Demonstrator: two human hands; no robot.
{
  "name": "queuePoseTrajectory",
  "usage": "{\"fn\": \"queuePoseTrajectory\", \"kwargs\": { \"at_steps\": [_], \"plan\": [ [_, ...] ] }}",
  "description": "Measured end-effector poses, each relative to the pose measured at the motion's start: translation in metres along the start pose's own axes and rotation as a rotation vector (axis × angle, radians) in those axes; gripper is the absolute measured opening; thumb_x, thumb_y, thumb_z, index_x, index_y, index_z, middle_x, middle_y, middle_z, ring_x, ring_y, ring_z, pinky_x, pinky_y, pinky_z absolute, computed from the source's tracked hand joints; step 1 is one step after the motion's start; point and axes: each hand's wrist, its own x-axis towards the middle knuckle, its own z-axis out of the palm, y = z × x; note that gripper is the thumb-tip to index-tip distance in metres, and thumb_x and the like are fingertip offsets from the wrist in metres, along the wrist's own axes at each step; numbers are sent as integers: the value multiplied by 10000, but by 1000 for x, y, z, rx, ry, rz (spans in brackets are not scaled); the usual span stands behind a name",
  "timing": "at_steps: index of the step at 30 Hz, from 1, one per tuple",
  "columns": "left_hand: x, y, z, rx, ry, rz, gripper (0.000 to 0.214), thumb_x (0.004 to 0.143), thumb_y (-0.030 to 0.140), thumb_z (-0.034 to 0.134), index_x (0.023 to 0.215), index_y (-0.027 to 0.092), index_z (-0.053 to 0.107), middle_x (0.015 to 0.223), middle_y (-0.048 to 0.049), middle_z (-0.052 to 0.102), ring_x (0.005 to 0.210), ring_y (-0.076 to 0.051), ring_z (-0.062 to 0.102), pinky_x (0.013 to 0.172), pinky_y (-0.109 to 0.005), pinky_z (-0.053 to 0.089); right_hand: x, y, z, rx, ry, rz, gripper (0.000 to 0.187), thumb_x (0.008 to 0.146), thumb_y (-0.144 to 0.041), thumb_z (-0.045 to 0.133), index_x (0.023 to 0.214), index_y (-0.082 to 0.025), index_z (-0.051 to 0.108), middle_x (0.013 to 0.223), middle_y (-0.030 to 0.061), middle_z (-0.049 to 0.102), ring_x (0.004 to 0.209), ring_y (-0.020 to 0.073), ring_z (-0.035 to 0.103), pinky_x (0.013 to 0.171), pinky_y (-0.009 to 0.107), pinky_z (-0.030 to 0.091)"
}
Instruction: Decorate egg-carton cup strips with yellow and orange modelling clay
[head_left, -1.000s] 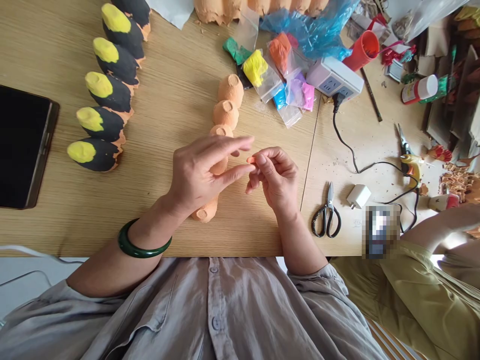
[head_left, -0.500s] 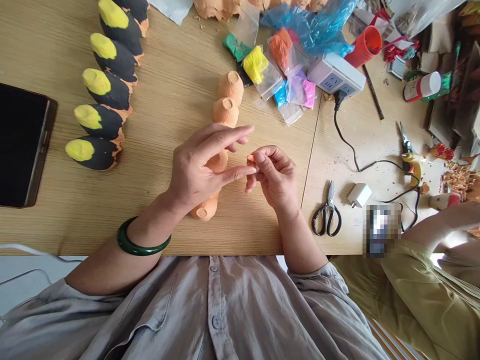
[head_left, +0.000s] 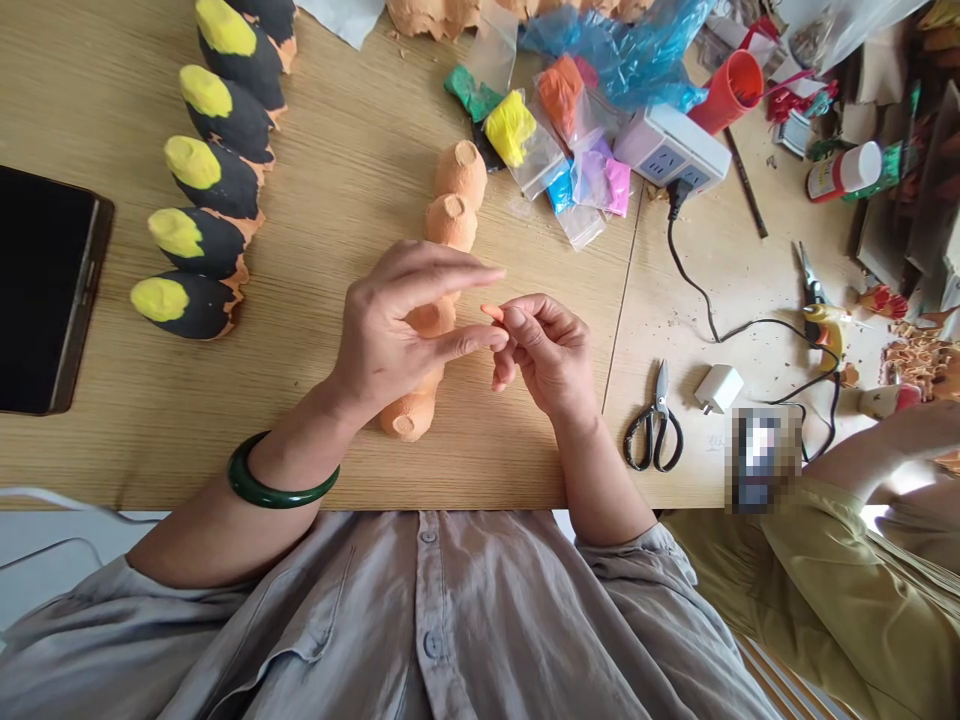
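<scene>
My right hand point(head_left: 551, 355) pinches a small orange bit of clay point(head_left: 491, 312) between thumb and fingertips. My left hand point(head_left: 401, 325), with a green bangle on the wrist, has its fingers stretched toward that bit, the thumb tip touching the right hand's fingers. Both hands hover over a row of plain orange egg-carton cones point(head_left: 448, 215) lying on the wooden table point(head_left: 337, 180).
Black and yellow painted cones point(head_left: 206, 180) line the left, beside a dark tablet point(head_left: 45, 290). Bags of coloured clay point(head_left: 555, 150), a power strip point(head_left: 671, 150), scissors point(head_left: 655, 425), a charger point(head_left: 718, 388) and a glue gun point(head_left: 823, 330) lie right. Another person's arm point(head_left: 862, 470) rests at right.
The orange clay bit now sticks out longer from my right fingertips. My left fingers have curled slightly lower. The view shifted a little.
</scene>
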Motion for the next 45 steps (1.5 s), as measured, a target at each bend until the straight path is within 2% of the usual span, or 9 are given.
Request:
{"fn": "queuePoseTrajectory", "kwargs": {
  "at_steps": [7, 12, 16, 24, 31, 36, 39, 42, 45],
  "plan": [
    [2, 3, 1, 18, -7, -12, 55, 1113, 335, 826, 1133, 365, 868, 1087, 46, 900, 1027, -220, 838, 946, -486, 700, 1, 0, -1, 57, -83, 18, 538, 918, -698, 927, 1026, -214, 718, 741, -73, 731, 491, 80, 650, 498, 215, 616],
    [1, -1, 0, 22, -30, 58, 229, 1030, 303, 926, 1243, 250, 859, 1205, -52, 897, 1133, -250, 850, 1012, -462, 705, 1, -1, -2, 30, -66, 28, 542, 909, -696, 939, 932, -210, 701, 689, -78, 721, 449, 72, 624, 479, 204, 592],
    [2, -1, 2, 7, 4, 94, 130, 1052, 172, 875, 1123, 281, 862, 1056, -5, 898, 1017, -193, 841, 958, -399, 699, 0, -2, -1, -9, -77, 80, 626, 908, -813, 864, 924, -212, 691, 702, -54, 747, 455, 89, 658, 470, 208, 581],
    [-2, 3, -2, -39, -57, -106, 257, 1082, 427, 865, 1338, 431, 845, 1301, 44, 888, 1196, -261, 840, 1079, -541, 675, 2, -2, -4, -8, -85, 47, 580, 902, -743, 920, 884, -213, 683, 682, -68, 744, 437, 79, 645, 461, 192, 557],
    [-5, 2, 0, -113, 6, -212, 92, 1111, 444, 826, 1168, 407, 887, 1168, 47, 900, 1167, -278, 845, 1094, -604, 683, 2, -4, -2, -16, -132, 120, 673, 921, -853, 819, 1060, -196, 765, 746, -35, 794, 488, 104, 710, 478, 208, 579],
    [-5, 0, 1, -173, -54, -220, 252, 1049, 510, 892, 1291, 443, 877, 1290, 32, 895, 1220, -299, 850, 1145, -614, 686, 2, 0, -2, 21, -130, 64, 609, 885, -776, 914, 871, -210, 688, 701, -61, 758, 449, 77, 655, 471, 192, 561],
    [-5, 0, 0, -204, -88, -173, 397, 1020, 460, 938, 1403, 416, 846, 1338, 9, 888, 1245, -289, 851, 1129, -564, 698, 2, -1, -2, 15, -119, 61, 634, 910, -806, 871, 827, -213, 666, 660, -60, 733, 424, 76, 636, 450, 189, 539],
    [-4, 1, 0, -180, -84, -162, 176, 1079, 329, 877, 1242, 394, 887, 1203, 47, 907, 1176, -237, 865, 1122, -522, 699, 1, -3, -1, 11, -130, 90, 643, 923, -830, 839, 874, -204, 702, 664, -49, 743, 434, 93, 662, 448, 201, 547],
    [-3, 1, 0, -167, -74, -154, 160, 1086, 283, 856, 1196, 394, 893, 1172, 58, 909, 1193, -238, 859, 1126, -532, 702, 1, -4, 0, 5, -133, 110, 646, 909, -834, 849, 911, -204, 703, 702, -44, 763, 464, 98, 683, 466, 206, 568]
  ]
}}
